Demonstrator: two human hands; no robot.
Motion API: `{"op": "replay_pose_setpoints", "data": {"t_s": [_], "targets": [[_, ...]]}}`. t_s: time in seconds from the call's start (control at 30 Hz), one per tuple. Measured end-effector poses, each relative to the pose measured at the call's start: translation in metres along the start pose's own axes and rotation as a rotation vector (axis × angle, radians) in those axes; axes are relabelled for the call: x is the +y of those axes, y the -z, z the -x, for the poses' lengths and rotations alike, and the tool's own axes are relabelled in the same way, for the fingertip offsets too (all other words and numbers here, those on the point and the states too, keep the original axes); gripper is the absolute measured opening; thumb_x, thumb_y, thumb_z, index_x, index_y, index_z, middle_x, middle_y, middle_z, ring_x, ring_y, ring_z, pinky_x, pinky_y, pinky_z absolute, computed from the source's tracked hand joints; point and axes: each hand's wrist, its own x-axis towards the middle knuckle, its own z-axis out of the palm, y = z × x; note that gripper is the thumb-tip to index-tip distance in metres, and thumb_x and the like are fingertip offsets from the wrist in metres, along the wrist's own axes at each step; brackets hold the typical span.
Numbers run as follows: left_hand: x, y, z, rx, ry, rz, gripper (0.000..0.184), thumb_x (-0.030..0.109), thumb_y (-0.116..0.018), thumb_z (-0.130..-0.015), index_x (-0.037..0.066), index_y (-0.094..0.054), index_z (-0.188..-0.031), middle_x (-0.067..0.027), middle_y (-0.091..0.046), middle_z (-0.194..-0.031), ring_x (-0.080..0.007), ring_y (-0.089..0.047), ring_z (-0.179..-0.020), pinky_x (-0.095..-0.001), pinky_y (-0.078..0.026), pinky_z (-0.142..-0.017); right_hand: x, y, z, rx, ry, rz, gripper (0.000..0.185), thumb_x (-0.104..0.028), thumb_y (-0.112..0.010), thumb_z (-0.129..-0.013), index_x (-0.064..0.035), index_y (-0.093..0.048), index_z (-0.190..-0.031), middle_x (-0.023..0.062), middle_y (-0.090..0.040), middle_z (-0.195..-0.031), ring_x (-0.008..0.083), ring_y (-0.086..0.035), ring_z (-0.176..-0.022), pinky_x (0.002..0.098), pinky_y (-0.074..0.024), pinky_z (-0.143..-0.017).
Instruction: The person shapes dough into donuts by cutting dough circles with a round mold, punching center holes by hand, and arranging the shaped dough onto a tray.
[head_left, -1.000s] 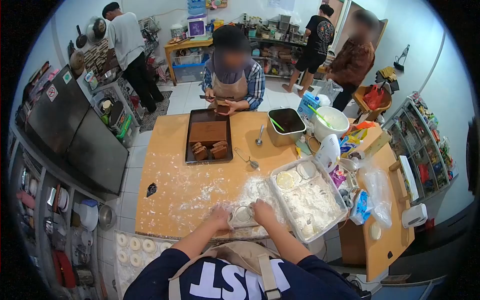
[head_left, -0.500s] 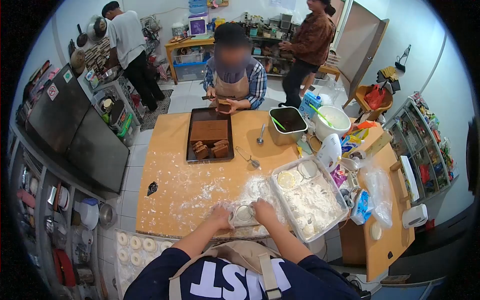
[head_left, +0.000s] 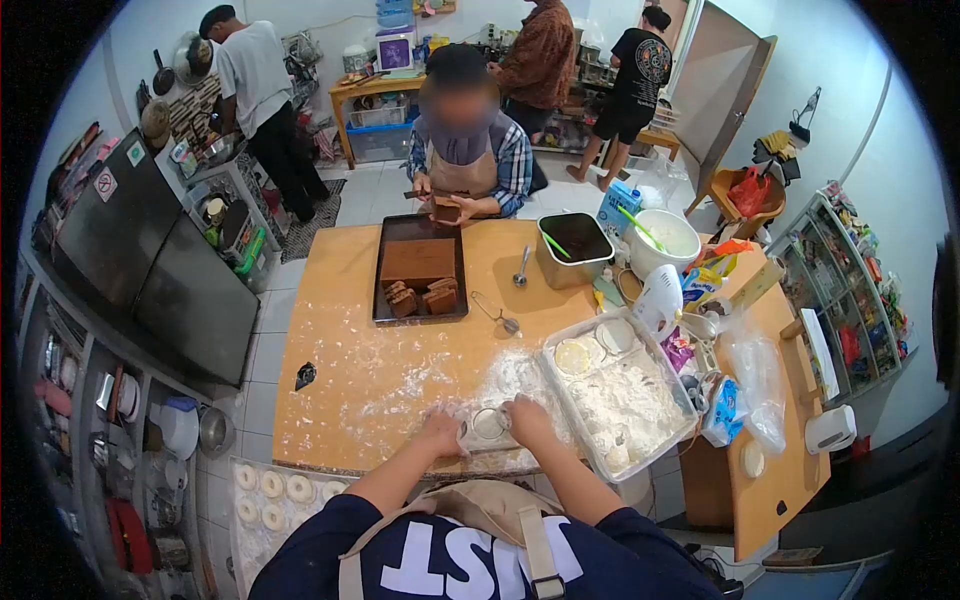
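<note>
On the floured near edge of the table, a pale flat piece of dough (head_left: 477, 438) lies between my two hands, with a round ring shape (head_left: 489, 424) in its middle. My left hand (head_left: 440, 430) grips the dough's left edge, thumb and fingers bent around it. At the right edge my right hand (head_left: 528, 421) has its fingers curled in on the dough, close beside the ring; the fingertips are partly hidden. Right of my hands stands a white plastic tub (head_left: 655, 440) of flour, holding a round cutter (head_left: 614, 337) and a pale disc (head_left: 572, 359).
Ring-shaped doughs (head_left: 272, 485) sit on a floured tray at lower left. Opposite, a co-worker (head_left: 465, 150) holds a brown cake piece over a dark baking tray (head_left: 418, 230). A small strainer (head_left: 508, 324), metal pot (head_left: 577, 240), white bowl (head_left: 668, 240) and hand mixer (head_left: 660, 300) stand around.
My hands and the dough stay nearly in place, with slight finger shifts. In the back, the person in the brown patterned shirt has moved left, and another in black shows near the door.
</note>
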Motion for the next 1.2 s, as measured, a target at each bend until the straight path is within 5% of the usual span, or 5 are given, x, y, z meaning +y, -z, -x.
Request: {"op": "replay_pose_setpoints", "data": {"t_s": [0.3,0.43,0.73,1.03,1.2], "targets": [[-0.008,-0.019,-0.010,-0.061,0.041,-0.027,0.100,0.046,-0.082,-0.054,0.013,-0.037,-0.137,-0.0198,-0.034,-0.140,-0.0381,-0.030,-0.131,-0.0461,-0.027,-0.108,-0.021,0.029,-0.001,-0.045,0.052,-0.068,0.022,-0.003,-0.053,-0.074,-0.0081,-0.063,-0.092,0.0158,-0.058,-0.094,0.0336,-0.059,-0.087,0.0433,-0.0493,-0.073],[-0.017,-0.029,-0.011,0.089,-0.072,-0.084,0.079,0.054,-0.077,-0.059,0.007,-0.056,-0.120,-0.0178,-0.060,-0.114,-0.0367,-0.040,-0.123,-0.0460,-0.028,-0.107,-0.031,0.012,-0.007,-0.142,0.141,-0.011,0.022,-0.006,-0.054,-0.077,-0.0113,-0.065,-0.095,0.0162,-0.056,-0.096,0.0334,-0.059,-0.091,0.0434,-0.0495,-0.077],[-0.013,-0.025,-0.011,0.036,-0.023,-0.122,0.102,0.050,-0.079,-0.057,0.008,-0.034,-0.139,-0.0162,-0.038,-0.140,-0.0359,-0.033,-0.129,-0.0435,-0.029,-0.107,-0.032,-0.001,0.003,-0.080,0.180,-0.016,0.015,-0.004,-0.053,-0.078,-0.0091,-0.063,-0.088,0.0156,-0.055,-0.098,0.0322,-0.058,-0.094,0.0431,-0.0502,-0.075],[-0.014,-0.025,-0.018,-0.070,0.031,0.001,0.094,0.042,-0.081,-0.055,0.012,-0.040,-0.135,-0.0186,-0.037,-0.140,-0.0370,-0.034,-0.128,-0.0468,-0.027,-0.108,-0.019,0.004,0.002,-0.014,0.178,-0.091,0.015,-0.006,-0.054,-0.077,-0.0060,-0.062,-0.088,0.0170,-0.056,-0.093,0.0345,-0.059,-0.088,0.0437,-0.0487,-0.075],[-0.009,-0.019,-0.004,0.087,-0.044,-0.028,0.097,0.045,-0.082,-0.053,0.011,-0.041,-0.134,-0.0177,-0.036,-0.140,-0.0368,-0.033,-0.129,-0.0470,-0.028,-0.107,-0.005,0.014,-0.002,-0.031,0.043,-0.086,0.019,-0.006,-0.055,-0.076,-0.0093,-0.065,-0.091,0.0164,-0.057,-0.092,0.0340,-0.059,-0.089,0.0437,-0.0485,-0.076]]}}
